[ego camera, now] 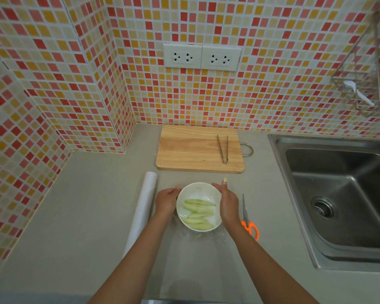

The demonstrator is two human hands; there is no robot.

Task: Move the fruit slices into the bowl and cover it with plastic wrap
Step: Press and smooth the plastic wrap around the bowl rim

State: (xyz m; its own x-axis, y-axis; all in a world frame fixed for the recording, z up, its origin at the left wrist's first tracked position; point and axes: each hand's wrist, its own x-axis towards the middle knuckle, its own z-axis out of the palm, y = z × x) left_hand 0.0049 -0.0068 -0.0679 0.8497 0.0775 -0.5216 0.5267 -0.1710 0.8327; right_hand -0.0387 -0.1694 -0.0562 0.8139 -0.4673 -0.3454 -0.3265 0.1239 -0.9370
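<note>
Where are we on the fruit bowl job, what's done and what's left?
Done: the pale green fruit slices lie in the round white bowl; the wooden cutting board holds only metal tongs. In hand: the left hand and right hand flank the bowl, clear film spread beneath. Left: closing the film over it.

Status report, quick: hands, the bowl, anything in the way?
Left hand and right hand flank the white bowl, fingers at its rim. Fruit slices inside. Clear film seems draped around bowl. Nothing blocking.

Grey counter (79, 216) carries: cutting board (191, 150), wrap roll (144, 205), bowl (215, 195), scissors (247, 218), clear film sheet (195, 266).
</note>
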